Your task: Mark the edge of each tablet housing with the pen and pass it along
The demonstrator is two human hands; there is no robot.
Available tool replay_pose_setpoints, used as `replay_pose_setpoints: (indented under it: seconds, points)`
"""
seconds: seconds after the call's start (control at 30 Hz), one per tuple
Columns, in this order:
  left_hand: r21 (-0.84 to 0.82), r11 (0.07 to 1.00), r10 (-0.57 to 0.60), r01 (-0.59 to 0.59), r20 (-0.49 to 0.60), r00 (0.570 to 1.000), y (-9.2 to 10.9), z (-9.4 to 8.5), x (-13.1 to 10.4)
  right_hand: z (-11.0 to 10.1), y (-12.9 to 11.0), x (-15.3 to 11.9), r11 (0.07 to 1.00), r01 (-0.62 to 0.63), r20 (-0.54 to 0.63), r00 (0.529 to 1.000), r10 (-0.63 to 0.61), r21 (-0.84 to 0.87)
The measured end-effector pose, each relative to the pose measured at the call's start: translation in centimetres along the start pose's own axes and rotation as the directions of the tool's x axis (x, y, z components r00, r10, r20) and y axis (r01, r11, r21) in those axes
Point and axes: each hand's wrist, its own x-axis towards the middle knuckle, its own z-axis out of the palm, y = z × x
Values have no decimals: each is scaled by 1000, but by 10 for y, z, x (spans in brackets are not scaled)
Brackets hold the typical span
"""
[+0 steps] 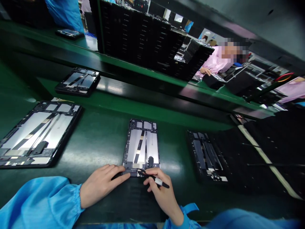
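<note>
An opened tablet (152, 143) lies on the green bench in front of me, its silver inner plate, dark flex cables and small black block showing. My left hand (102, 184) grips its lower left corner, thumb and index fingertips on the bottom edge. Over the lower right end, my right hand (162, 187) is closed around slim black tweezers (158, 181) with a white band. Their tips point left and touch or hover just above the tablet's bottom strip; I cannot tell which.
Other opened tablets lie at the left (57, 124), farther back on a ledge (79, 82) and at the right (207, 156), beside a black mat (238, 159). Black slotted racks (143, 35) stand behind. Across the bench is a person in pink (216, 60).
</note>
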Motion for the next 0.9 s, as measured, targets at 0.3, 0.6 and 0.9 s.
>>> replay_pose_setpoints:
  seconds: [0.3, 0.6, 0.9]
  points:
    - [-48, 998, 36, -39, -62, 997, -4, -4, 0, 13, -18, 4, 974, 220, 145, 967, -211, -47]
    - [-133, 990, 36, -40, -29, 999, 6, -26, 6, 15, -6, -2, 961, -160, 109, 984, 139, 224]
    - [-171, 965, 218, -199, 97, 971, 14, -18, -19, 29, -6, -1, 979, -205, 243, 949, 201, -9]
